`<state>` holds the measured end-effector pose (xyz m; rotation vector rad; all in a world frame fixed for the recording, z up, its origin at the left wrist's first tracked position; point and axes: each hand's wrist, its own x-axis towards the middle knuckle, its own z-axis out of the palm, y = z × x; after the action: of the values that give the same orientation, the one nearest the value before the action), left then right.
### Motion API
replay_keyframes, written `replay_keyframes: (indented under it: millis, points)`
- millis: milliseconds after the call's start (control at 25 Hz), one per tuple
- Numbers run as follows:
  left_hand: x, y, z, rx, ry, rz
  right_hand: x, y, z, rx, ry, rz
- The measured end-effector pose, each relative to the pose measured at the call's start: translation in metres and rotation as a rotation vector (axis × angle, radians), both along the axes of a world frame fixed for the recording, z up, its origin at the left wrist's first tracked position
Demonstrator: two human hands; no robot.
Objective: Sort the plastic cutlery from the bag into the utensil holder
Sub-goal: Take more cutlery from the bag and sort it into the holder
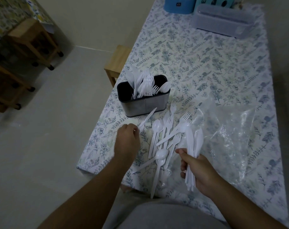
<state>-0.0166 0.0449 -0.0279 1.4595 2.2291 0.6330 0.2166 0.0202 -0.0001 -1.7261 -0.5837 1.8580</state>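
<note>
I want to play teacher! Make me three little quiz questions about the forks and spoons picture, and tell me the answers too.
1. True or false: the utensil holder already has cutlery standing in it.
2. Which thing does the left hand pinch: A) a spoon, B) a knife, C) the plastic bag?
3. Fill in: the right hand grips a ____ of white cutlery.

Key
1. True: forks, knives and a spoon stick up out of it.
2. B: its fingers hold the knife's handle end, the blade pointing toward the holder.
3. Bunch: several pieces are held together, while loose forks and spoons lie on the tablecloth between the two hands.
</note>
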Motion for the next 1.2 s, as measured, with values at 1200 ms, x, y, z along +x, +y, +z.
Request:
replay_keyframes:
  millis: [1200]
  points:
    - [0.069,0.038,0.011,-0.317,0.062,-0.274,0.001,0.006,-0.005,-0.015,-0.053,0.031]
